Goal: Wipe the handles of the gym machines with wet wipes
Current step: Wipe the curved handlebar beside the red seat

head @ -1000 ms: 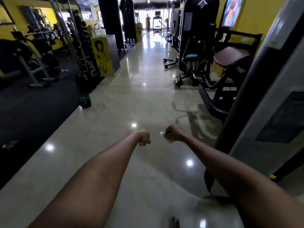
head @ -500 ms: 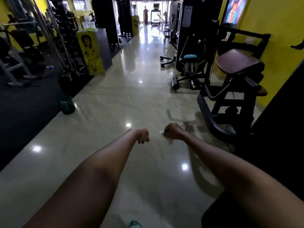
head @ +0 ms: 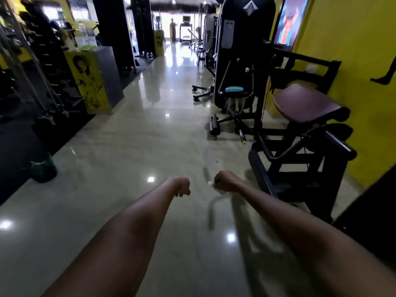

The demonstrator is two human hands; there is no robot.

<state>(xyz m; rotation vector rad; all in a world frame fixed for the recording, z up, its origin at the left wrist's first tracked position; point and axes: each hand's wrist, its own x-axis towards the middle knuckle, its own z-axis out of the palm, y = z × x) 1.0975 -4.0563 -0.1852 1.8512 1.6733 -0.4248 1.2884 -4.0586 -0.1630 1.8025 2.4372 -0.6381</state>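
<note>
**Head view: between machines, wipe in hand**

Head camera looks down a gym aisle with both arms stretched forward over the shiny floor (head: 132, 146). The right hand (head: 225, 181) is curled into a fist, and a small white scrap of wipe (head: 210, 183) pokes out at its inner side, so its fingers grip the wipe. The left hand (head: 182, 186) is also curled, with nothing visible in it. Neither hand touches any equipment.

Nearest on the right stands a bench machine (head: 300, 146) with a padded maroon seat (head: 304, 103); a dark bar (head: 338, 142) juts out beside the seat. Farther along is a tall black weight machine (head: 244, 50).

Judging from this, the step is walking to the next machine. To do it well, I would head for the bench machine, pick out its grip bars before reaching, and unfold the wipe so a fresh, damp face meets the handle. Wrapping the wipe round the bar and drawing it along its whole length should clean better than dabbing. The free left hand could steady the frame. If the wipe looks dried out, a new one is probably needed.
</note>
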